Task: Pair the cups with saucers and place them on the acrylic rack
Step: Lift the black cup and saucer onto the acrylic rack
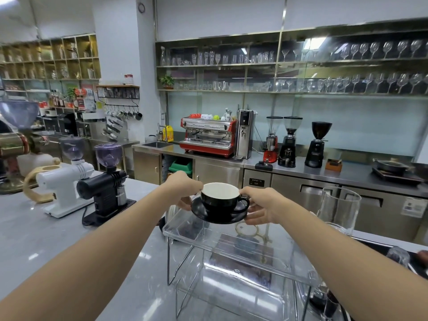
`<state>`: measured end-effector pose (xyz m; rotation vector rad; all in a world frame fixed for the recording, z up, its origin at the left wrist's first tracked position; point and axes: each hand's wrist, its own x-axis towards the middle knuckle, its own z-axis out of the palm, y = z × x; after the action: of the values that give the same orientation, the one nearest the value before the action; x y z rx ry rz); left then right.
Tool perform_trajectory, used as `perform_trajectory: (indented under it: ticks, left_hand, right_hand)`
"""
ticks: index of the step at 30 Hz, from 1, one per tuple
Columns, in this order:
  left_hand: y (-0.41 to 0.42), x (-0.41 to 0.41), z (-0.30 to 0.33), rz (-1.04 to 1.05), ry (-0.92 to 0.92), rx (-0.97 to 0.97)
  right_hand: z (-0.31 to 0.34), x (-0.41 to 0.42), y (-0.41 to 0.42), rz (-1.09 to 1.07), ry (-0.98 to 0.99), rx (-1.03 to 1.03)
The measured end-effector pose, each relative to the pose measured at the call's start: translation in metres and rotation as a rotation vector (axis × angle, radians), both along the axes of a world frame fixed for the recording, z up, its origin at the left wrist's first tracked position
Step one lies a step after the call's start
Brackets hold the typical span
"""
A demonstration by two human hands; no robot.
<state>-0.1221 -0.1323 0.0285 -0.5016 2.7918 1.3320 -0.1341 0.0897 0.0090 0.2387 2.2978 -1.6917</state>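
A black cup [218,200] with a white inside stands on a black saucer [201,213]. I hold the pair with both hands just above the far edge of the clear acrylic rack [231,249]. My left hand [184,187] grips the saucer's left rim and touches the cup's rim. My right hand [260,205] grips the saucer's right rim beside the cup's handle. The rack has a top shelf and a lower shelf on thin metal legs; nothing rests on its top shelf.
A black grinder [104,181] and a white grinder [67,179] stand on the grey counter [46,239] to the left. A tall clear glass vessel [339,208] stands right of the rack. Dark items lie at the right edge. A back counter holds a red espresso machine [208,136].
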Motion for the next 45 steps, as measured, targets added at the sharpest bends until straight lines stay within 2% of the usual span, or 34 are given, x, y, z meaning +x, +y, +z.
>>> perform_trajectory:
  ticks: [5, 10, 14, 25, 28, 34, 45]
  left_hand:
    - [-0.005, 0.012, 0.018, 0.005, 0.043, 0.114]
    - [0.010, 0.031, 0.036, -0.092, 0.018, 0.339]
    - [0.043, 0.045, 0.046, -0.236, 0.017, 0.449]
    - [0.174, 0.085, 0.036, -0.587, 0.034, 0.565]
    - [0.207, 0.097, 0.024, -0.690, 0.023, 0.547]
    - [0.265, 0.129, -0.013, -0.841, -0.017, 0.639]
    - [0.331, 0.161, -0.121, -0.837, -0.252, 0.635]
  right_hand:
    - [0.018, 0.014, 0.011, -0.007, 0.035, 0.053]
    - [0.041, 0.035, 0.031, -0.010, 0.032, -0.067]
    - [0.055, 0.058, 0.060, 0.010, 0.052, -0.124]
    - [0.051, 0.140, 0.165, -0.090, 0.173, -0.063]
    - [0.042, 0.167, 0.195, -0.157, 0.222, -0.063]
    - [0.014, 0.223, 0.242, -0.271, 0.233, -0.085]
    - [-0.086, 0.289, 0.309, -0.482, 0.115, -0.163]
